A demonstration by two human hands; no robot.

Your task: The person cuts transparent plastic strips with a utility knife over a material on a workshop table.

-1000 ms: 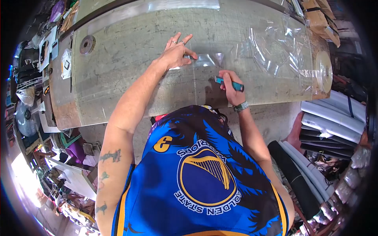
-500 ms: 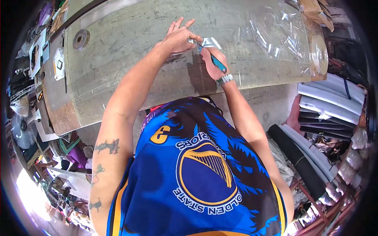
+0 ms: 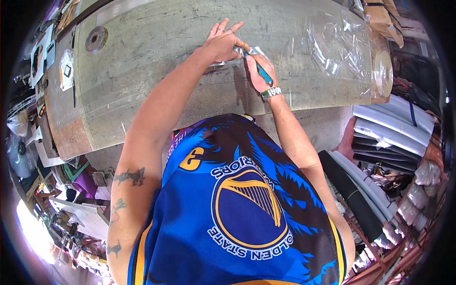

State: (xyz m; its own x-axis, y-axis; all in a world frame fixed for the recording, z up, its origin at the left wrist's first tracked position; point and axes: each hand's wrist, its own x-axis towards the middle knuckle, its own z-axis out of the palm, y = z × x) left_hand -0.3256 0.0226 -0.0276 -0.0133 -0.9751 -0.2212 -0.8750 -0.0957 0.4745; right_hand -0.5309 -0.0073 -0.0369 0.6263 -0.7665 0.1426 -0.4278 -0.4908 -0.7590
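On the worktable (image 3: 156, 57), my left hand (image 3: 221, 47) lies over a small piece of clear, shiny plastic (image 3: 257, 50). Its fingers are spread, with the thumb and index finger reaching toward my right hand (image 3: 259, 71). That hand is wrapped round a teal-handled utility knife (image 3: 264, 75), whose front end points up at the plastic beside my left fingertips. The knife's blade is too small to make out. Part of the plastic is hidden under my left hand.
A round disc (image 3: 96, 39) lies at the table's left. Crumpled clear plastic film (image 3: 335, 47) and a roll of clear tape (image 3: 381, 73) lie at the right. Rolls of grey sheet material (image 3: 394, 123) are stacked beyond the right edge, with a black roll (image 3: 351, 194) closer.
Both hands stay close together at the plastic, and the left has shifted slightly up and right in view. The shiny plastic shows less above my right hand. The camera view has turned slightly.
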